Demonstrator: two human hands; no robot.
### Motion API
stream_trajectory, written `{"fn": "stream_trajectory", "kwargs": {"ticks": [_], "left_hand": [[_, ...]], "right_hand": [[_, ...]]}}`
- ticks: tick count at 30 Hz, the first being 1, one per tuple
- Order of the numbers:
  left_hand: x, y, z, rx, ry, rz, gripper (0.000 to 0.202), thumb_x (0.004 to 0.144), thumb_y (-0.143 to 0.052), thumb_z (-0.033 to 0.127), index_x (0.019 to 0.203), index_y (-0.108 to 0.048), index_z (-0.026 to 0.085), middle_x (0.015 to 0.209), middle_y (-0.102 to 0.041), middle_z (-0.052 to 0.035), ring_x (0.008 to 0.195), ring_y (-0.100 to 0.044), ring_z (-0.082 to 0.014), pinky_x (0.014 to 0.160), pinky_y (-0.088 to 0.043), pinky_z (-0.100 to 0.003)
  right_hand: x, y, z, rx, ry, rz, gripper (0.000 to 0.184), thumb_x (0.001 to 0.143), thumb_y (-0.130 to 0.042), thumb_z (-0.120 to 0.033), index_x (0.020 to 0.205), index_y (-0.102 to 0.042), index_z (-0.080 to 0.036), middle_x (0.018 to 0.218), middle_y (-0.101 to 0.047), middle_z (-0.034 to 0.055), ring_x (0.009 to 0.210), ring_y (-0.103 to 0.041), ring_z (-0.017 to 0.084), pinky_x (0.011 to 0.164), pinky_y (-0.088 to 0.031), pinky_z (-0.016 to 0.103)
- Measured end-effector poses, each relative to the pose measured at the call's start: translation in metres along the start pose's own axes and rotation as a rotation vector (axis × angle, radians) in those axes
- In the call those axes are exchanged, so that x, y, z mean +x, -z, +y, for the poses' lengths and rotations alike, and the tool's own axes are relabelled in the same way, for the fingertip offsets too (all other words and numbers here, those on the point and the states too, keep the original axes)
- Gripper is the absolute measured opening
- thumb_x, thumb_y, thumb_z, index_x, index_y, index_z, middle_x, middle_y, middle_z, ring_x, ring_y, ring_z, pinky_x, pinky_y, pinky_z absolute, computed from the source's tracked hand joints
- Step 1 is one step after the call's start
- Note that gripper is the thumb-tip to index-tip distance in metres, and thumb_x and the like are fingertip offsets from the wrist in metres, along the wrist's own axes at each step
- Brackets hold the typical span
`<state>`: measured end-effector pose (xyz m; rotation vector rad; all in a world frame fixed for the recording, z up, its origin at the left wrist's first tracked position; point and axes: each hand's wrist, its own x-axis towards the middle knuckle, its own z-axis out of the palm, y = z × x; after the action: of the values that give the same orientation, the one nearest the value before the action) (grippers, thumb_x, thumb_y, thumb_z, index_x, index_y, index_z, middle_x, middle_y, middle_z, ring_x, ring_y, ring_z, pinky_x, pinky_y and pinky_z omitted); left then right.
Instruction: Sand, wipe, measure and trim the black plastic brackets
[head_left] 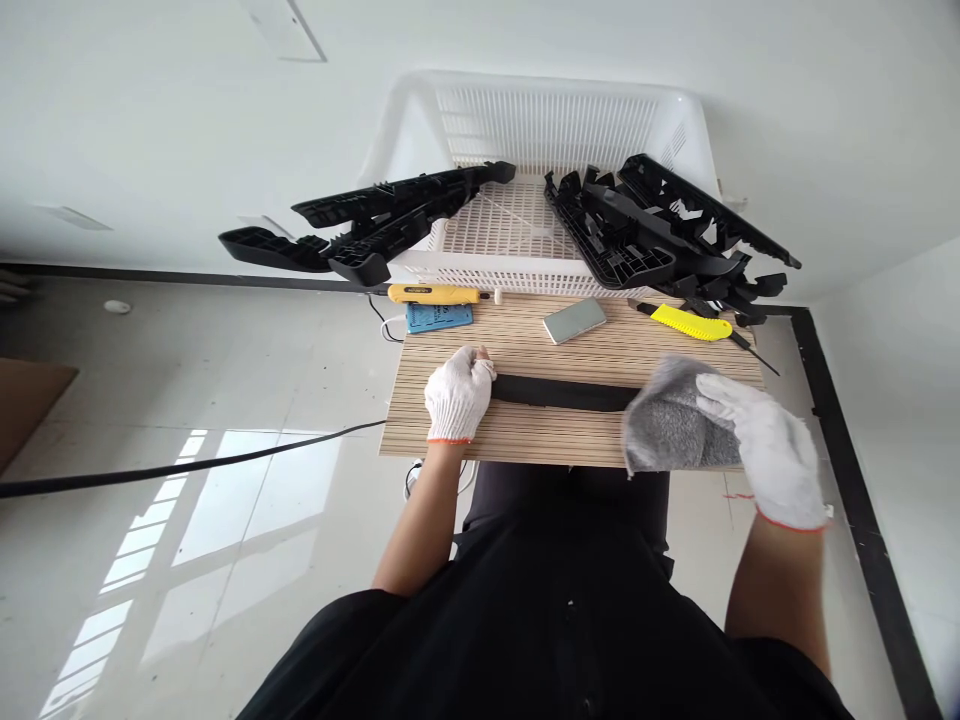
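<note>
Two grips on one black strip [562, 392] — lies flat, lengthwise across wooden board [525, 440], roughly mid-board.

Clamped at one end by left hand [457, 397]: white knit glove, fingers curled shut over the strip, knuckles up.

Covered at the other end by grey cloth [671, 430], bunched and pressed onto the board under right hand [772, 455]. Also gloved, with fingers laid over the cloth and folded loosely round it. Strip end beneath the cloth hidden, so exact contact there not readable. Bare stretch of strip visible between the two grips, straight and untilted.

Beyond the left grip, at far edge of board: yellow pen-shaped tool [431, 294]. Blue card [439, 318] just nearer than it, and small white cylinder [497, 296] beside the tool's tip.

Beyond the gap between the grips: silver flat slab [574, 320], lying askew.

Beyond the right grip: yellow utility knife [690, 322], close to board's far corner.

Further out still: white basket [540, 130], touching board's far edge. Long black moulded parts [360, 225] resting across the rim on the left-grip side. Stack of similar black parts [660, 230] heaped over the rim on the right-grip side.

Outward of the left grip, off the board — black cable [187, 465] across pale glossy floor.
</note>
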<state>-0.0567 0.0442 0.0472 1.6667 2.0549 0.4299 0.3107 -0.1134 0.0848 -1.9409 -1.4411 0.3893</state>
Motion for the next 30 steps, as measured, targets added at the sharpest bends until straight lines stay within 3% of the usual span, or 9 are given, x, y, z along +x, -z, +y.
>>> {"fn": "stream_trajectory", "kwargs": {"ticks": [3,7,10,16,19,21,23,28,30], "left_hand": [[0.000,0.000,0.000,-0.003,-0.006,-0.003,0.045,0.105,-0.038,0.052,0.076,-0.062,0.027,0.077,-0.074,-0.0040,0.085,-0.071,-0.0267,0.073,-0.037,-0.034],[0.001,0.000,-0.001,0.038,0.010,-0.005,0.045,0.105,-0.038,0.053,0.079,-0.064,0.027,0.079,-0.075,-0.0055,0.088,-0.072,-0.0283,0.074,-0.039,-0.034],[0.001,-0.001,-0.002,0.082,0.018,-0.007,0.045,0.106,-0.039,0.052,0.083,-0.069,0.027,0.083,-0.077,-0.0071,0.091,-0.074,-0.0295,0.075,-0.041,-0.034],[0.002,-0.002,-0.001,0.158,0.030,0.010,0.042,0.107,-0.039,0.048,0.094,-0.073,0.027,0.093,-0.081,-0.0113,0.095,-0.075,-0.0323,0.074,-0.040,-0.036],[0.003,-0.001,0.000,0.155,0.036,0.012,0.043,0.108,-0.036,0.047,0.094,-0.072,0.027,0.094,-0.081,-0.0109,0.097,-0.075,-0.0310,0.074,-0.039,-0.035],[0.003,0.000,0.000,0.141,0.042,0.005,0.044,0.108,-0.035,0.047,0.092,-0.071,0.027,0.092,-0.081,-0.0100,0.096,-0.074,-0.0304,0.074,-0.039,-0.035],[0.004,0.001,-0.001,0.108,0.045,-0.009,0.044,0.107,-0.035,0.047,0.089,-0.070,0.027,0.090,-0.080,-0.0086,0.095,-0.074,-0.0300,0.075,-0.040,-0.035],[0.006,0.002,-0.004,0.017,0.029,-0.027,0.041,0.105,-0.040,0.048,0.085,-0.069,0.028,0.085,-0.079,-0.0055,0.094,-0.074,-0.0296,0.077,-0.040,-0.035],[0.008,0.002,-0.005,0.008,0.031,-0.031,0.040,0.105,-0.041,0.048,0.085,-0.069,0.028,0.085,-0.079,-0.0058,0.094,-0.074,-0.0303,0.076,-0.040,-0.036]], "right_hand": [[0.015,-0.046,0.003,-0.204,0.216,-0.110,0.045,0.111,-0.046,-0.044,0.127,-0.081,-0.021,0.137,-0.078,0.0105,0.141,-0.066,0.034,0.125,-0.047,0.060],[0.012,-0.078,-0.009,-0.404,0.394,-0.148,0.043,0.112,-0.046,-0.036,0.131,-0.080,-0.018,0.140,-0.077,0.0107,0.140,-0.068,0.033,0.127,-0.044,0.061],[0.008,-0.105,-0.038,-0.443,0.504,-0.221,0.043,0.113,-0.048,-0.034,0.141,-0.075,-0.016,0.148,-0.072,0.0119,0.142,-0.067,0.032,0.129,-0.043,0.057],[0.022,-0.182,-0.113,-0.368,0.707,-0.413,0.050,0.114,-0.046,-0.037,0.155,-0.063,-0.013,0.162,-0.060,0.0152,0.148,-0.061,0.033,0.127,-0.046,0.054],[0.029,-0.201,-0.129,-0.350,0.766,-0.424,0.052,0.114,-0.045,-0.035,0.157,-0.059,-0.009,0.164,-0.057,0.0178,0.150,-0.059,0.032,0.128,-0.044,0.054],[0.031,-0.198,-0.121,-0.344,0.803,-0.413,0.051,0.114,-0.046,-0.035,0.157,-0.060,-0.010,0.163,-0.058,0.0175,0.150,-0.059,0.032,0.129,-0.044,0.054],[0.032,-0.180,-0.098,-0.343,0.803,-0.406,0.049,0.114,-0.049,-0.035,0.156,-0.062,-0.014,0.162,-0.060,0.0155,0.149,-0.060,0.031,0.129,-0.044,0.055],[0.036,-0.090,0.000,-0.369,0.618,-0.415,0.041,0.113,-0.053,-0.038,0.146,-0.071,-0.023,0.154,-0.068,0.0081,0.142,-0.067,0.026,0.131,-0.044,0.050],[0.036,-0.057,0.032,-0.407,0.547,-0.393,0.046,0.114,-0.047,-0.044,0.143,-0.074,-0.020,0.152,-0.069,0.0110,0.144,-0.065,0.030,0.131,-0.042,0.052]]}}
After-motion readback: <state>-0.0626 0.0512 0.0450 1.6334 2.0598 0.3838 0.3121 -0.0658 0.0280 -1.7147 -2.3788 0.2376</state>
